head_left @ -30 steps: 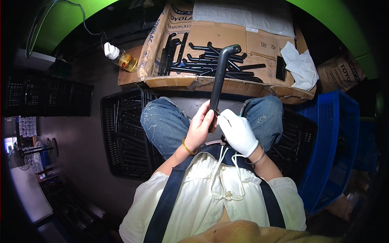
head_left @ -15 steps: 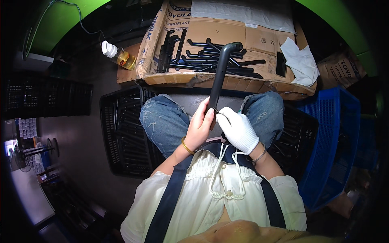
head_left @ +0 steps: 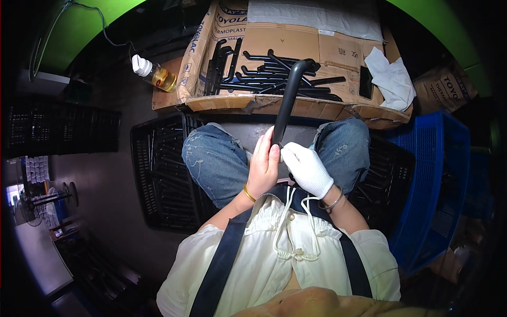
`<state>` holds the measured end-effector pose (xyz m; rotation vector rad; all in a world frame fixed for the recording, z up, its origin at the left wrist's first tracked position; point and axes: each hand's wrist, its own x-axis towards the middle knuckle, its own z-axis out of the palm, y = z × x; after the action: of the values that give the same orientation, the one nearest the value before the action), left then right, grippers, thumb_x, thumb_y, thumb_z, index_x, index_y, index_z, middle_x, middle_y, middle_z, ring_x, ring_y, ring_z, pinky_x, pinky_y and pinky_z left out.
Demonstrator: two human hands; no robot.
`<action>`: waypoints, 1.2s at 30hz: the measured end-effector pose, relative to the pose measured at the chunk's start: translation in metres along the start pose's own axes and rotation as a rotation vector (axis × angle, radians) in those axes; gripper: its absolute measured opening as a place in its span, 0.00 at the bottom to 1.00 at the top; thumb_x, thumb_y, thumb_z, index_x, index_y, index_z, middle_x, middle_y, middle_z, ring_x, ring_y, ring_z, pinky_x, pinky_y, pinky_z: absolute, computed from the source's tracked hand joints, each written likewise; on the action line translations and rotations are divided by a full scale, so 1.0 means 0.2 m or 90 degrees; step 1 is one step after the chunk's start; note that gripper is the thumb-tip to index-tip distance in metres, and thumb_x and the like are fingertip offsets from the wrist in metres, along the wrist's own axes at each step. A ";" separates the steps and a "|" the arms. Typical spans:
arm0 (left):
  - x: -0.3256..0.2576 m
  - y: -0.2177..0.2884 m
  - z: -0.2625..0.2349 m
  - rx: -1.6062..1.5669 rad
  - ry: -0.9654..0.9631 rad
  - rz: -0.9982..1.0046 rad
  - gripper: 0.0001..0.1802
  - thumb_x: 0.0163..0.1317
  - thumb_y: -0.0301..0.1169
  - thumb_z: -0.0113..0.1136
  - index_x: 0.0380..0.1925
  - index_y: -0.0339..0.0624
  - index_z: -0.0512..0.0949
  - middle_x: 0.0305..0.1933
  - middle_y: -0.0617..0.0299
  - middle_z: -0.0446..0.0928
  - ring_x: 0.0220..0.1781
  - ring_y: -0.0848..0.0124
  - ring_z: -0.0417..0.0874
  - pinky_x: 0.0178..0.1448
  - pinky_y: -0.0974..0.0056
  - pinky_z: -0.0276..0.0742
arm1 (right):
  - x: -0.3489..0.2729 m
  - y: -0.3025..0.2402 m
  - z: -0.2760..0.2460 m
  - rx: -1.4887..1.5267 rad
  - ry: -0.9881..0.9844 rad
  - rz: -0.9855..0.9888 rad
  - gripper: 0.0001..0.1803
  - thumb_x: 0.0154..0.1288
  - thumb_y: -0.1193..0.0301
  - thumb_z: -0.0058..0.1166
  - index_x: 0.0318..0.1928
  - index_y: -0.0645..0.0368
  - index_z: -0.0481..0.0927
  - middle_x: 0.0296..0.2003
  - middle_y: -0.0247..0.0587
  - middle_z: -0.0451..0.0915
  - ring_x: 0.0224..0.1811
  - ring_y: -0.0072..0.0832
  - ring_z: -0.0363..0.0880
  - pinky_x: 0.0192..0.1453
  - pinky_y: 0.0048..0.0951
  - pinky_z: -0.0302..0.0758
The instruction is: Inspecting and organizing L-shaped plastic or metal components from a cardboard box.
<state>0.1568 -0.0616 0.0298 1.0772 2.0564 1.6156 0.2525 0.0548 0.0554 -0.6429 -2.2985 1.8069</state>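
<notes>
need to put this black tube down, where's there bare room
Bare cardboard lies between the heap of black tubes and the white cloth. The black crate beside the left knee and the carton's left half are crowded.

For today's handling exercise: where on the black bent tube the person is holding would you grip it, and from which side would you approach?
Grip the black bent tube on its long straight shaft, probably just above the left hand and gloved right hand, coming from the side. The shaft is even and bare there; the elbow at the far end curves away, giving a poorer hold.
</notes>
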 end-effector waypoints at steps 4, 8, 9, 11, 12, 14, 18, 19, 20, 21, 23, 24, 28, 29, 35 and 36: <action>-0.02 -0.04 0.03 -0.007 0.030 0.002 0.22 0.74 0.29 0.43 0.65 0.31 0.64 0.49 0.49 0.73 0.44 0.61 0.76 0.52 0.63 0.72 | 0.00 0.00 0.03 -0.011 -0.001 0.047 0.11 0.73 0.68 0.46 0.36 0.63 0.76 0.27 0.56 0.77 0.33 0.56 0.79 0.34 0.44 0.72; -0.02 -0.07 0.06 0.034 0.068 0.051 0.22 0.75 0.30 0.43 0.65 0.32 0.64 0.49 0.53 0.74 0.42 0.66 0.76 0.49 0.67 0.71 | 0.00 0.03 0.06 -0.064 0.053 -0.048 0.11 0.73 0.68 0.46 0.37 0.62 0.75 0.28 0.56 0.78 0.32 0.55 0.79 0.33 0.45 0.73; -0.03 -0.07 0.06 0.035 0.069 0.050 0.22 0.75 0.30 0.43 0.65 0.32 0.64 0.49 0.53 0.74 0.42 0.66 0.76 0.49 0.67 0.71 | -0.01 0.03 0.07 -0.093 0.073 -0.068 0.10 0.73 0.67 0.46 0.38 0.61 0.75 0.28 0.56 0.78 0.31 0.55 0.79 0.33 0.46 0.73; -0.04 -0.05 0.06 -0.188 0.031 -0.145 0.22 0.76 0.33 0.43 0.67 0.37 0.63 0.44 0.61 0.74 0.35 0.74 0.74 0.41 0.73 0.70 | -0.02 0.01 0.07 -0.125 0.081 -0.076 0.10 0.73 0.68 0.46 0.39 0.61 0.75 0.28 0.55 0.78 0.31 0.54 0.79 0.32 0.45 0.73; -0.05 -0.04 0.06 -0.188 0.032 -0.145 0.22 0.76 0.33 0.43 0.67 0.37 0.63 0.44 0.61 0.74 0.35 0.74 0.74 0.41 0.73 0.70 | -0.03 0.00 0.07 -0.158 0.091 -0.083 0.09 0.73 0.68 0.47 0.39 0.60 0.75 0.27 0.54 0.79 0.30 0.53 0.80 0.32 0.45 0.74; -0.05 -0.03 0.05 -0.440 0.003 -0.274 0.20 0.77 0.35 0.43 0.65 0.42 0.64 0.37 0.68 0.72 0.27 0.83 0.68 0.29 0.78 0.64 | -0.03 -0.03 0.06 -0.106 0.113 -0.063 0.09 0.73 0.68 0.47 0.39 0.60 0.75 0.28 0.53 0.79 0.30 0.51 0.81 0.32 0.44 0.75; 0.00 0.01 0.00 -0.542 -0.028 -0.384 0.18 0.78 0.42 0.40 0.59 0.45 0.67 0.32 0.68 0.68 0.22 0.83 0.64 0.22 0.77 0.58 | -0.02 -0.06 0.02 -0.089 0.162 -0.009 0.08 0.72 0.68 0.51 0.41 0.60 0.76 0.29 0.51 0.82 0.32 0.46 0.84 0.34 0.40 0.77; 0.01 0.02 -0.02 -0.542 -0.030 -0.384 0.18 0.78 0.42 0.40 0.59 0.45 0.67 0.32 0.68 0.68 0.22 0.83 0.64 0.22 0.77 0.58 | -0.01 -0.05 0.01 -0.069 0.185 0.013 0.08 0.71 0.68 0.52 0.42 0.60 0.77 0.30 0.51 0.83 0.33 0.46 0.85 0.35 0.39 0.78; 0.02 0.03 -0.05 -0.637 -0.092 -0.437 0.18 0.78 0.44 0.39 0.58 0.46 0.67 0.30 0.69 0.66 0.21 0.83 0.62 0.21 0.78 0.57 | 0.01 -0.03 0.01 -0.051 0.209 -0.020 0.10 0.70 0.67 0.55 0.45 0.61 0.77 0.32 0.50 0.84 0.35 0.43 0.86 0.37 0.37 0.79; 0.03 0.03 -0.07 -0.731 -0.153 -0.490 0.19 0.79 0.46 0.37 0.56 0.46 0.68 0.29 0.69 0.65 0.20 0.83 0.61 0.19 0.78 0.57 | 0.02 -0.03 -0.02 -0.041 0.192 -0.009 0.13 0.68 0.67 0.58 0.47 0.63 0.77 0.34 0.49 0.85 0.36 0.37 0.87 0.39 0.34 0.79; 0.03 0.03 -0.09 -0.812 -0.188 -0.539 0.22 0.79 0.49 0.34 0.50 0.43 0.68 0.26 0.69 0.62 0.18 0.83 0.59 0.17 0.78 0.57 | 0.07 -0.01 -0.03 0.021 0.214 -0.052 0.14 0.67 0.67 0.61 0.45 0.64 0.78 0.32 0.44 0.84 0.33 0.28 0.85 0.37 0.30 0.78; 0.03 0.02 -0.10 -0.864 -0.262 -0.557 0.23 0.79 0.50 0.33 0.49 0.42 0.68 0.25 0.68 0.61 0.18 0.83 0.59 0.17 0.78 0.57 | 0.08 -0.06 -0.07 0.054 0.163 0.072 0.14 0.65 0.67 0.62 0.44 0.65 0.78 0.29 0.40 0.82 0.30 0.20 0.80 0.35 0.26 0.76; 0.02 0.02 -0.07 -0.925 -0.360 -0.548 0.25 0.78 0.52 0.33 0.48 0.40 0.67 0.26 0.66 0.65 0.18 0.81 0.62 0.20 0.76 0.63 | 0.13 -0.06 -0.10 0.186 0.077 0.036 0.14 0.65 0.66 0.63 0.39 0.65 0.77 0.26 0.38 0.79 0.28 0.16 0.76 0.31 0.25 0.73; 0.02 0.04 -0.05 -0.826 -0.330 -0.513 0.23 0.78 0.51 0.34 0.48 0.41 0.67 0.28 0.65 0.66 0.19 0.80 0.64 0.21 0.75 0.65 | 0.15 -0.06 -0.12 0.123 0.100 0.046 0.14 0.65 0.66 0.63 0.39 0.65 0.77 0.26 0.40 0.80 0.28 0.19 0.78 0.32 0.26 0.73; 0.03 0.03 -0.07 -0.620 -0.215 -0.378 0.24 0.78 0.48 0.38 0.58 0.39 0.67 0.27 0.66 0.67 0.17 0.80 0.65 0.20 0.74 0.67 | 0.16 -0.12 -0.13 -0.070 0.135 0.063 0.15 0.70 0.64 0.56 0.43 0.66 0.77 0.34 0.52 0.83 0.35 0.42 0.84 0.39 0.36 0.76; 0.04 0.04 -0.08 -0.616 -0.179 -0.357 0.27 0.79 0.48 0.34 0.61 0.38 0.67 0.24 0.67 0.65 0.14 0.81 0.63 0.17 0.74 0.64 | 0.14 -0.11 -0.14 -0.083 0.147 0.001 0.14 0.72 0.66 0.52 0.45 0.66 0.77 0.37 0.53 0.83 0.39 0.43 0.83 0.41 0.36 0.76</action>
<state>0.1439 -0.0662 0.0444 0.3051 1.0020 1.6822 0.2325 0.0882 0.0795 -0.8256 -2.2719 1.5015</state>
